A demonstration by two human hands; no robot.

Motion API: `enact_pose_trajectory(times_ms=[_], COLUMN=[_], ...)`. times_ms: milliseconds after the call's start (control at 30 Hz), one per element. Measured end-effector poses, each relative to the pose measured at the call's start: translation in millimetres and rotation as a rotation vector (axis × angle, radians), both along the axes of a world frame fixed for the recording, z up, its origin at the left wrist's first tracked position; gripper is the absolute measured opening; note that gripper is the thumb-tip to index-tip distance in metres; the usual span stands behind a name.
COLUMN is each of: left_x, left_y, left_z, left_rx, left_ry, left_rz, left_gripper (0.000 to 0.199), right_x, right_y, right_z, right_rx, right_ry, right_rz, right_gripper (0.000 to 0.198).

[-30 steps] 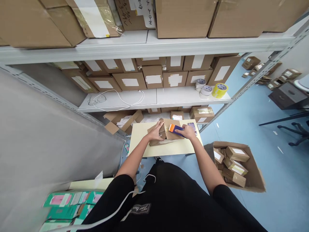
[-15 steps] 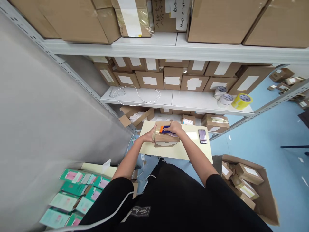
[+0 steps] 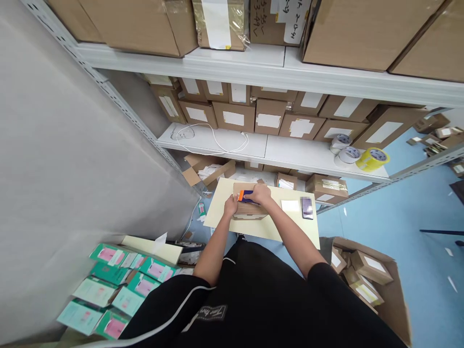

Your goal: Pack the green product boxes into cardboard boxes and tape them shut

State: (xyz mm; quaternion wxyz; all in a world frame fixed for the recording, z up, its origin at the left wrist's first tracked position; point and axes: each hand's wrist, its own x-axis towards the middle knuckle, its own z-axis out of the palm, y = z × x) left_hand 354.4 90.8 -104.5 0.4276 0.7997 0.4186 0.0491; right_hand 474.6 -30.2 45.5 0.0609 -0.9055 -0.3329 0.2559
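A small brown cardboard box (image 3: 250, 209) lies on the pale yellow tabletop (image 3: 290, 227). Over its top, my right hand (image 3: 261, 194) is wrapped round a tape dispenser (image 3: 246, 195), dark blue with an orange front end pointing left. My left hand (image 3: 231, 205) is at the box's left end, close to the orange part. Its fingers are drawn together, and what they pinch is too small to make out. To the right of the box are a white paper (image 3: 290, 205) and a phone (image 3: 306, 208).
Behind the table stands a shelf (image 3: 232, 147) with labelled boxes, a white cable and tape rolls (image 3: 372, 159). An open carton (image 3: 393, 304) of small boxes is on the floor at right. Green boxes (image 3: 108, 273) are stacked at lower left, beside a grey wall (image 3: 72, 169).
My left hand has gone from spread along the box's left side to closed fingers near the dispenser's orange end. The dispenser has shifted slightly left over the box. The view has turned a little.
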Motion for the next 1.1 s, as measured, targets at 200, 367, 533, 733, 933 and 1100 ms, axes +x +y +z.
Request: enact_pose_trajectory(times_ms=[200, 367, 533, 733, 933, 1100], left_x=[2.6, 7.0, 9.4, 12.1, -11.6, -60.2], left_y=[2.8, 9.7, 17.1, 47.5, 109.1, 165.8], left_z=[0.9, -0.4, -2.6, -5.8, -11.8, -35.8], left_rx=[0.044, 0.037, 0.014, -0.043, -0.153, -0.384], left_ry=[0.055, 0.037, 0.011, -0.013, -0.098, -0.164], left_rz=[-0.022, -0.047, -0.073, -0.118, -0.174, -0.13], left_gripper=[0.047, 0.044, 0.043, 0.039, 0.043, 0.058], right_x=[42.2, 88.8, 105.3, 79.6, 51.9, 18.9], right_y=[-38.8, -115.3, -158.2, -130.8, -77.9, -6.2], right_z=[-3.8, -11.4, -23.8, -43.0, -40.6, -33.2], right_rx=[-0.055, -0.101, -0.079, -0.051, 0.015, 0.049], right_ry=[-0.09, -0.126, -0.117, -0.108, -0.007, 0.019], right_rz=[-0.024, -0.055, -0.159, -0.252, -0.288, -0.2], right_gripper=[0.068, 0.058, 0.047, 0.052, 0.053, 0.053])
